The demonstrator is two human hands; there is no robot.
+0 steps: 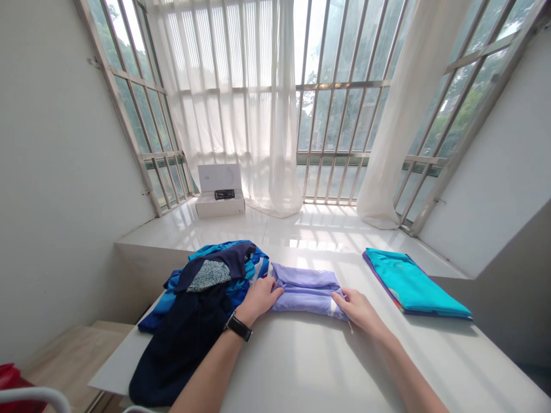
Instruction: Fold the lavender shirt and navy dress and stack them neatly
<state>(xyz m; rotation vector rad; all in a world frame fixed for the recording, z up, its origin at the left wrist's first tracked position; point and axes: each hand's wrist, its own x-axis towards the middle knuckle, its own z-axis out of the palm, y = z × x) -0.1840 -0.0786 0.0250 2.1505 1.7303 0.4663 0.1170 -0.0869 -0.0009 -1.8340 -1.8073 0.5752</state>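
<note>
A lavender garment (pixel 306 287), folded into a long flat bundle, lies in front of me on the white table. My left hand (pixel 260 298), with a black watch (pixel 239 327) on its wrist, pinches the bundle's left end. At the opposite end my right hand (pixel 353 307) grips the lower right corner beside a small white patch. Close to my left hand is a loose heap of dark navy and blue clothes (pixel 193 310), one bearing a patterned patch. Off to the right, turquoise folded clothes (pixel 415 284) lie in a flat stack, with purple showing underneath.
The white table (pixel 297 367) meets a glossy window ledge (pixel 318 223). An opened white box (pixel 220 206) with a black object in it stands on the ledge, before sheer curtains (pixel 267 115) and a barred window. Something red (pixel 12 381) shows at lower left.
</note>
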